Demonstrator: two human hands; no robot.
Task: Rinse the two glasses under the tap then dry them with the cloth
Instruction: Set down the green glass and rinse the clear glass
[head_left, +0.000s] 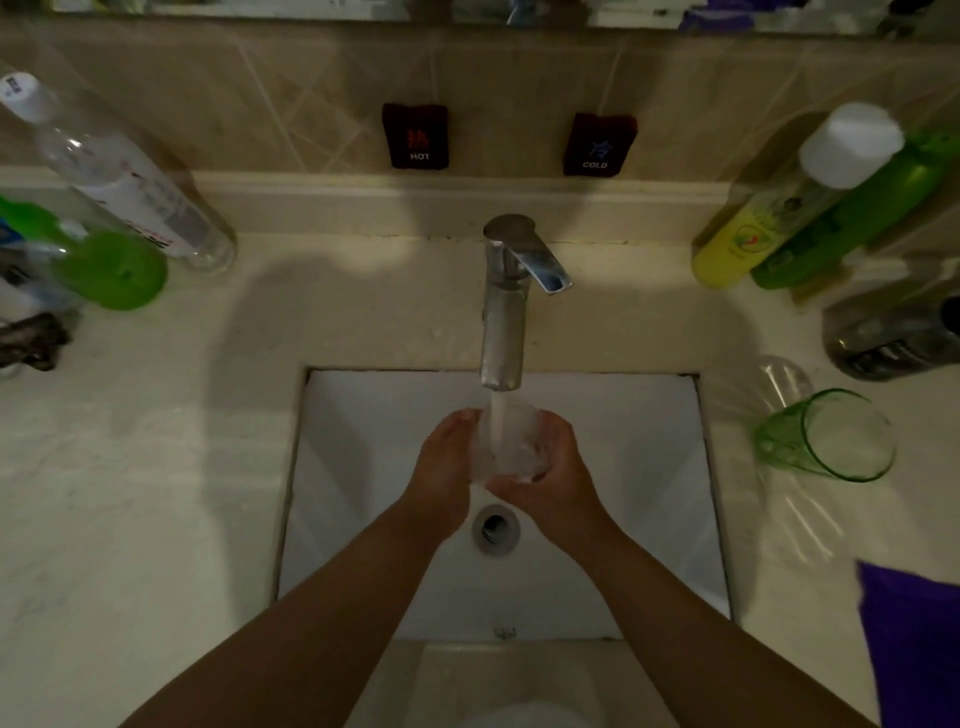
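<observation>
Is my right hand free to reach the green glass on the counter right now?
Probably not yet: the right hand grips the clear glass under the tap. The way to the green glass looks unobstructed otherwise.

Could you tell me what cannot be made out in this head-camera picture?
- Clear glass: head view, outline lost behind running water and both hands, left hand, right hand.
- Purple cloth: cut off by the right edge.
- Bottle labels at left: blurred, unreadable.
- Green glass: motion-blurred; wet or dry unclear.
</observation>
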